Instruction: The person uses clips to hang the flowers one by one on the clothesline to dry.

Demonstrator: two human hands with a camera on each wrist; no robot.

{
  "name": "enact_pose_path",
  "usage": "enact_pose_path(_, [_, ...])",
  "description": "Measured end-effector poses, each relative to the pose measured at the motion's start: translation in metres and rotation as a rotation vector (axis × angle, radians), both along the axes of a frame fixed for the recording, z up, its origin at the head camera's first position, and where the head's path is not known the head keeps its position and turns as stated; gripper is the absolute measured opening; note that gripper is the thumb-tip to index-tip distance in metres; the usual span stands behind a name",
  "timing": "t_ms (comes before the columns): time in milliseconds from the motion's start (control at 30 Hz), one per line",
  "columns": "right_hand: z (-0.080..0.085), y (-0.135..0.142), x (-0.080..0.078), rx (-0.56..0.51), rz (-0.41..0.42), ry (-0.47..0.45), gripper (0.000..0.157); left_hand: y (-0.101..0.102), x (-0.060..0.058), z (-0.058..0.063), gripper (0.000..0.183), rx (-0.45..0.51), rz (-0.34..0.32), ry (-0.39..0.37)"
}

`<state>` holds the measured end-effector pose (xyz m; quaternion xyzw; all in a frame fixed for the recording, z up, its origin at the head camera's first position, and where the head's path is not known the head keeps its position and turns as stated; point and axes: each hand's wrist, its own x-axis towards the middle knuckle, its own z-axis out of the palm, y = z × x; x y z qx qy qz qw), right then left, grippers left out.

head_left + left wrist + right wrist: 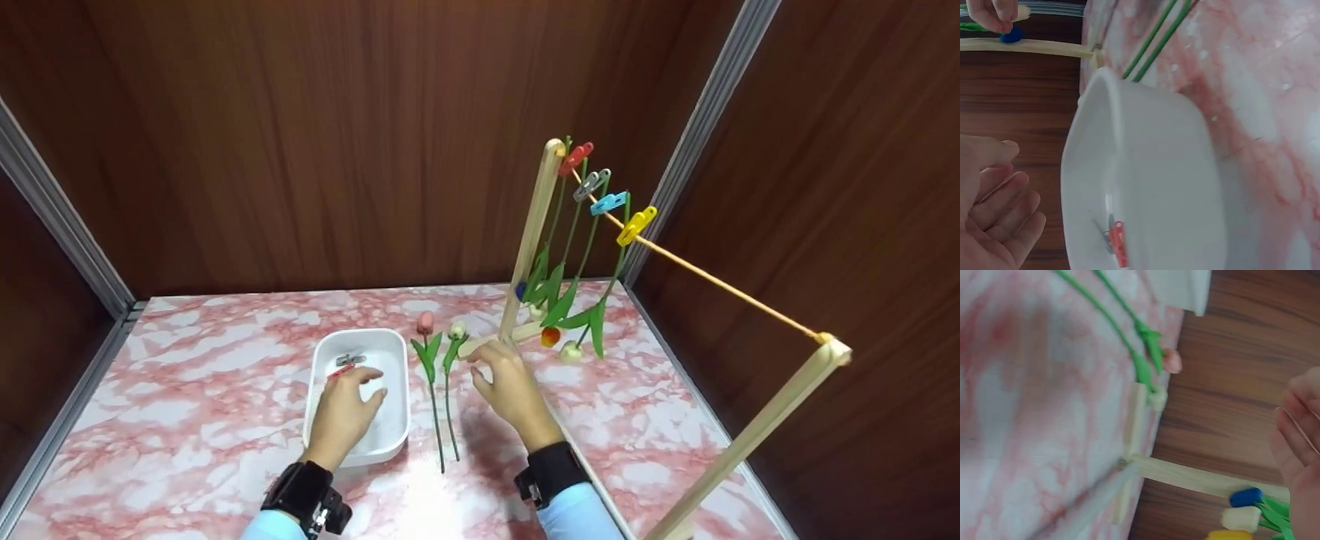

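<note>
Above the white plastic tub (409,409) hovers my left hand (343,412), thumb and fingers apart, holding nothing. Inside the tub lie a red clothespin (1118,243) and a grey clothespin (350,360). My right hand (517,390) is also empty, its fingers loosely bent, near the foot of a wooden rack post (531,232). Between the hands, a pink tulip (425,323) and a white tulip (457,330) lie side by side, stems towards me. Tulips, including a blue one (1246,496) and an orange one (550,337), hang head down from the rack.
A thin rod (727,288) runs from the far post to a near post (757,435) on the right. Red (576,159), grey (590,186), blue (608,202) and yellow clothespins (637,226) grip stems at its far end. Brown panels (337,150) enclose the marbled tabletop (202,390).
</note>
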<state>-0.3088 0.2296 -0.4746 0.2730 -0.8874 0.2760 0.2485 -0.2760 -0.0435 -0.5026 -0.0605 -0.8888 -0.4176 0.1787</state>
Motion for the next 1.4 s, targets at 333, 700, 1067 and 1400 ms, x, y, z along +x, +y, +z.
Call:
enact_pose_path(333, [-0.029, -0.017, 0.004, 0.064, 0.028, -0.141, 0.010, -0.011, -0.020, -0.021, 0.033, -0.228, 0.030, -0.150])
enact_pose_path(700, [-0.030, -0.025, 0.020, 0.061, 0.064, -0.184, 0.011, -0.019, -0.043, -0.029, 0.082, -0.448, -0.031, -0.373])
enact_pose_path(1067, [-0.034, -0.020, 0.027, 0.041, 0.064, -0.189, 0.013, -0.009, -0.036, -0.037, 0.022, -0.543, 0.012, -0.291])
enact_pose_path(1400, [-0.035, -0.019, 0.042, -0.006, 0.102, -0.169, 0.011, -0.008, -0.021, -0.036, 0.004, -0.572, 0.029, -0.215])
